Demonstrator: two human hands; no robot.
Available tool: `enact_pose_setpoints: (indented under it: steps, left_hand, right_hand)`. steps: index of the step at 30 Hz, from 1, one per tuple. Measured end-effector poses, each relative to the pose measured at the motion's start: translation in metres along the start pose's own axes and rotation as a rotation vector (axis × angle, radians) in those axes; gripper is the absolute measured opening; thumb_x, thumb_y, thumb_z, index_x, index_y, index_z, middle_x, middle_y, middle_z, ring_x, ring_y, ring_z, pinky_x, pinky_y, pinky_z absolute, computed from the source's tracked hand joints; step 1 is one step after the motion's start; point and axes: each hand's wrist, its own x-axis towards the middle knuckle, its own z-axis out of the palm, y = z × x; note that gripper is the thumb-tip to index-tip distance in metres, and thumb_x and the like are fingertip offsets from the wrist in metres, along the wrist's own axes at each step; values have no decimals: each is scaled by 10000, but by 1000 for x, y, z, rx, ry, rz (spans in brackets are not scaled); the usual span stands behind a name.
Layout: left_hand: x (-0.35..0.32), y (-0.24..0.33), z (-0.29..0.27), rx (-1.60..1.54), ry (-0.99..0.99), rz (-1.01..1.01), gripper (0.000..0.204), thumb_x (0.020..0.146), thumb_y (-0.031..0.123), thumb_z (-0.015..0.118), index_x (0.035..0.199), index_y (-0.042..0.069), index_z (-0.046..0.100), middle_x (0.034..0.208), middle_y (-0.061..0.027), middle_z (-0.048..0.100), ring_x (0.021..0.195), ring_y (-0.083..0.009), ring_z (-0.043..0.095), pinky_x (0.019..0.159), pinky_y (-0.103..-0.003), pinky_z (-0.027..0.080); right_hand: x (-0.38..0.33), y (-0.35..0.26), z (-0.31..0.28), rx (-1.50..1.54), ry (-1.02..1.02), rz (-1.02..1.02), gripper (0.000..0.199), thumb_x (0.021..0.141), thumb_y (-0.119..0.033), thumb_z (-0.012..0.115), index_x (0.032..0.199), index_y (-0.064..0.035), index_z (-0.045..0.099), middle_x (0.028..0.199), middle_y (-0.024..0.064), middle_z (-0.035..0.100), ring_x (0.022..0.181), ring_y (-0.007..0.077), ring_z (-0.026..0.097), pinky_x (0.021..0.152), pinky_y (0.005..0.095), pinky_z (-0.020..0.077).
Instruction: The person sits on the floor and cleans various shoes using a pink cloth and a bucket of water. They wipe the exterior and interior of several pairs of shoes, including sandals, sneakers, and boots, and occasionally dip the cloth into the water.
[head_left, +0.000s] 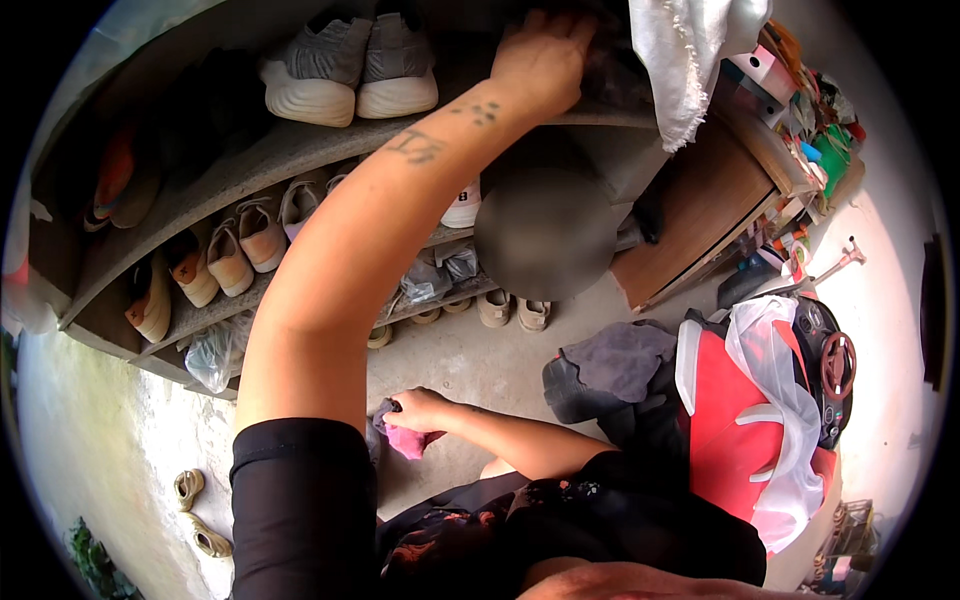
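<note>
My left hand [545, 58] reaches up to the top shelf, its fingers stretched out into shadow. Dark shapes lie beside it; I cannot make them out. Low in front of me, my right hand [418, 410] is closed on a crumpled pink and purple cloth [406, 441]. The cloth hangs below the fingers. On the top shelf, left of my left hand, stands a pair of grey knit sneakers [357, 75] with thick white soles. My left forearm hides part of the lower shelves.
The curved shoe rack [175, 195] carries several shoes, including beige sneakers [261, 233]. A wooden cabinet [700, 215] stands to the right. A red ride-on toy car [735, 400] and a dark cloth pile [620, 362] are nearer. Gold shoes [210, 540] lie at left.
</note>
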Motion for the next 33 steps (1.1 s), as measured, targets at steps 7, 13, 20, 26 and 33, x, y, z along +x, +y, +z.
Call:
enact_pose_setpoints:
  steps: [7,13,20,26,33]
  left_hand:
    - [20,-52,54,-278,-642,-525,405,912,436,516,1133,136,676,1037,-174,695,963,-343,672,884,-444,504]
    - [3,-84,55,29,-455,-474,392,894,429,518,1019,114,715,978,-197,702,971,-345,669,831,-432,522]
    - [-10,-88,40,166,-508,-590,377,902,374,600,1038,42,715,1222,-226,606,1017,-366,654,842,-436,537]
    - [-10,-24,-15,261,-586,-447,381,830,389,674,963,37,734,1156,-219,604,1084,-391,586,909,-530,470]
    - [9,-19,-20,49,-23,23,468,760,361,717,1117,67,640,1116,-210,594,1089,-371,553,961,-473,405]
  right_hand:
    - [-2,24,-9,8,54,36,386,800,-416,618,994,-97,715,971,173,720,915,342,694,826,431,531]
    - [-12,24,-29,89,-9,84,413,807,-428,632,1026,-86,704,991,177,718,926,335,695,819,420,532]
    - [-11,32,-25,59,16,74,414,813,-434,633,1022,-85,707,995,179,717,927,339,693,828,424,528]
    - [-11,29,-26,51,27,107,414,810,-442,633,1019,-92,710,1008,186,713,934,349,689,832,429,526]
    - [-8,29,-21,-9,34,82,418,810,-438,632,1025,-88,709,1006,191,712,930,343,691,822,427,528]
